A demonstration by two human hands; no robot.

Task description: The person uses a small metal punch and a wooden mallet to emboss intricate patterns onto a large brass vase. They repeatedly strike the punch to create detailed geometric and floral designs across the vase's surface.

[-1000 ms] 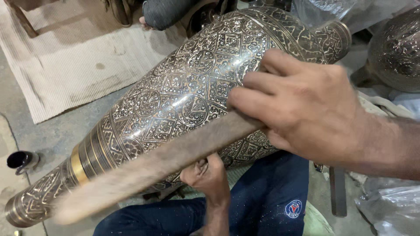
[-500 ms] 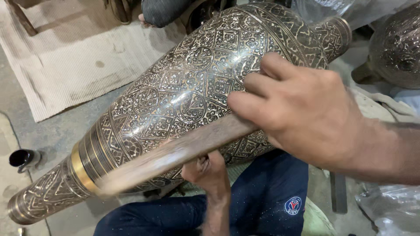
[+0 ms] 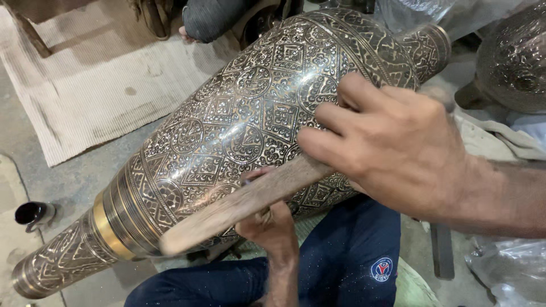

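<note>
A large engraved metal vase (image 3: 250,131) is laid on its side across the person's lap, and everything else is placed here relative to it. Beyond its narrow foot, at the far left, a small dark cup (image 3: 31,213) is seen on the grey floor (image 3: 68,182); above the vase's left flank a pale ribbed mat (image 3: 96,96) is spread. The foot itself, banded with a plain brass ring (image 3: 105,230), is pointed to the lower left, while the wide body rises to the upper right and ends in a collared mouth.

Under the vase's belly the left hand (image 3: 273,230) is pressed, fingers curled against the underside, so that the vessel is propped and steadied; what else, if anything, is gripped there cannot be told. Across the vase's lower flank a long wooden stick (image 3: 239,207) is laid, touching the metal, and its upper end is closed inside the right hand (image 3: 392,148), whose fingers are wrapped firmly round it.

The whole visible surface is already covered with engraved medallions, diamonds and borders, and a bright sheen is shown over most of it, so the decorating is judged finished and the rubbing well advanced. The hidden underside cannot be judged. To the right of the vase a second patterned vessel (image 3: 515,57) is partly seen, with crumpled plastic (image 3: 506,273) below it.
</note>
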